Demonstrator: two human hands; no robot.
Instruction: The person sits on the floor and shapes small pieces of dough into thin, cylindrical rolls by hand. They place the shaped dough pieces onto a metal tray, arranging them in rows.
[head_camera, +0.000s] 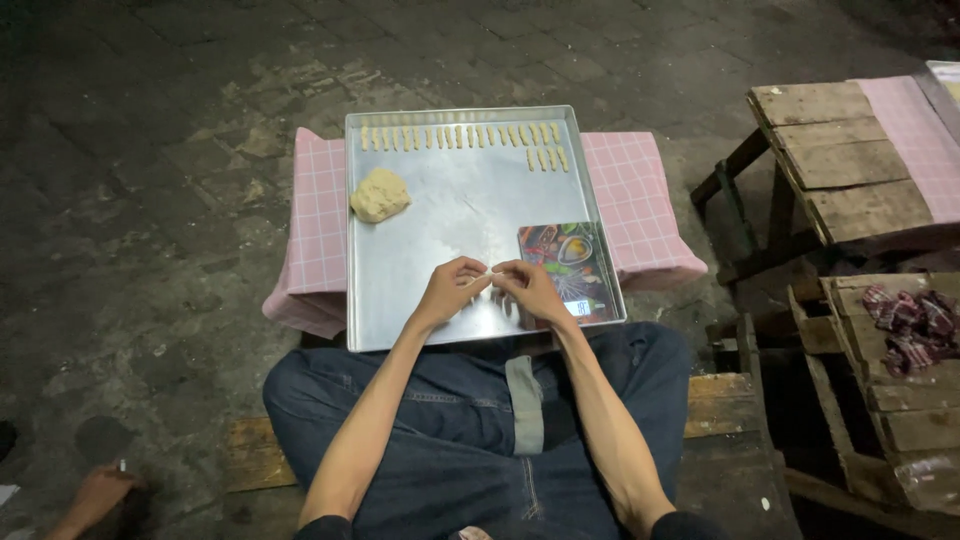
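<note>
Nearest, both forearms ran up from the jeans (450, 450), elbows cut off by the bottom edge. Left hand (452, 290) and right hand (532, 290) met over the tray's (470, 215) near edge, fingertips pinched together on a thin pale dough strip (490, 274), mostly hidden and hard to make out. The right hand overlapped a colourful scale (565, 262). Bare metal lay open mid-tray. Further out, a dough lump (380, 194) sat left; rows of sticks (462, 136) lined the far rim. A pink cloth (640, 200) showed either side.
</note>
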